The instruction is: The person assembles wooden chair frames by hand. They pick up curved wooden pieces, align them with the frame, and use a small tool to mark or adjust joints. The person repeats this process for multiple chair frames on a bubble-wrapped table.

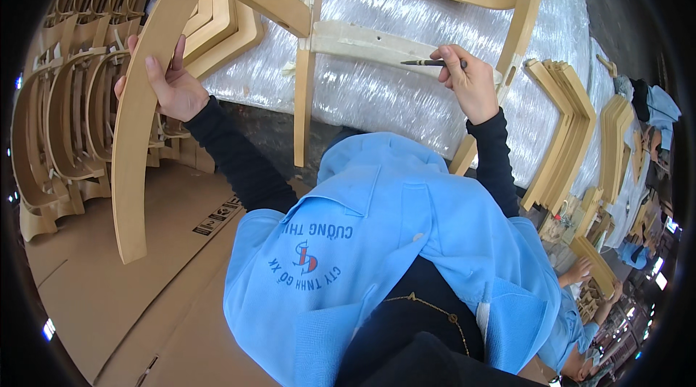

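Note:
My left hand [168,84] grips the curved leg of a light wooden chair frame [145,119] held up in front of me. The frame's pale crossbar [362,43] runs across the middle. My right hand [471,82] holds a thin dark brush [424,63], its tip pointing left and touching the crossbar. Both my arms are in black sleeves, and a light blue jacket covers my chest.
A work surface wrapped in shiny plastic film [406,97] lies behind the frame. Curved wooden chair parts [65,119] are stacked at left, angled wooden pieces [565,133] at right. Flattened cardboard [109,293] covers the floor. Another person in blue [580,307] works at lower right.

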Motion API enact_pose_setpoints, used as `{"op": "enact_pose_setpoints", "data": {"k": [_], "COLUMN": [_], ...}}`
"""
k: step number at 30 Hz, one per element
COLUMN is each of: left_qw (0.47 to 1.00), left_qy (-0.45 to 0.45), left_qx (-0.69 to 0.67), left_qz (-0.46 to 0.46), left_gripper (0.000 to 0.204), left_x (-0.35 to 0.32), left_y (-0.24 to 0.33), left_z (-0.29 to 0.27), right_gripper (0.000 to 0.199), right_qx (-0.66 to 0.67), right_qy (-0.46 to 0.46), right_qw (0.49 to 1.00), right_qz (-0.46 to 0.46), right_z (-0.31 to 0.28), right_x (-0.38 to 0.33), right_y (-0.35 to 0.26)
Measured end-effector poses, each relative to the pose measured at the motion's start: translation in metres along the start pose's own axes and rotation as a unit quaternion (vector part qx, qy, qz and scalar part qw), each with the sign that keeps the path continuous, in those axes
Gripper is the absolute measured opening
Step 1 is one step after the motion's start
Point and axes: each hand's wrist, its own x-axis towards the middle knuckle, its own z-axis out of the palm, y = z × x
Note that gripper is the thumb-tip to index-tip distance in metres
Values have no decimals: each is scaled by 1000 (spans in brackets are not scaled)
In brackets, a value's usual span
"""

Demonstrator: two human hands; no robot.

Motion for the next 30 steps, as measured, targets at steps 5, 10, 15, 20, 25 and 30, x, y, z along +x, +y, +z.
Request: {"op": "enact_pose_setpoints", "data": {"k": [5,10,15,20,25,30], "left_qw": [1000,997,982,979,968,968], "left_qy": [-9,-59,-170,-184,-193,-147], "left_qx": [-6,45,68,65,88,179], "left_qz": [18,17,53,57,138,98], "left_gripper": [51,55,56,56,57,57], "left_x": [8,6,-31,-49,-58,-64], "left_y": [-9,0,9,15,14,19], "left_z": [-2,11,27,26,35,26], "right_gripper": [45,46,49,48,31,27], "right_qx": [5,19,74,141,50,-171], "right_qy": [7,3,-4,-36,-9,22], "right_qw": [1000,1000,997,988,946,850], "right_qz": [11,6,-3,-46,-319,-497], "right_z": [-1,-2,1,25,77,120], "right_x": [-1,-3,-4,-2,41,93], "right_y": [0,-3,-15,-46,-93,-128]}}
